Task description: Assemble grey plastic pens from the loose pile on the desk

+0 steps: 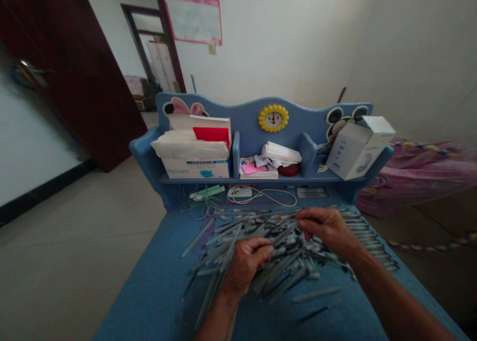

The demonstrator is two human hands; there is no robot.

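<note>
A heap of grey, translucent pen barrels and pen parts [286, 271] is spread over the blue desk [149, 281]. My left hand [248, 261] is over the left middle of the heap, thumb and forefinger pinched together. My right hand [324, 229] is higher and further right, its fingers also closed in a pinch above the pens. What either pinch holds is too small or too blurred to name. Beside my right forearm, a neat row of pens [372, 239] lies along the desk's right side. Two loose pieces, a pale barrel [316, 295] and a dark thin refill [318, 311], lie near the front.
Behind the heap lie a white cable [268, 196] and a green-and-white packet [207, 192]. The desk's raised shelf [261, 181] holds a mask carton [194, 167], papers and a white box [352, 150]. A yellow flower clock [273, 118] is on its backboard.
</note>
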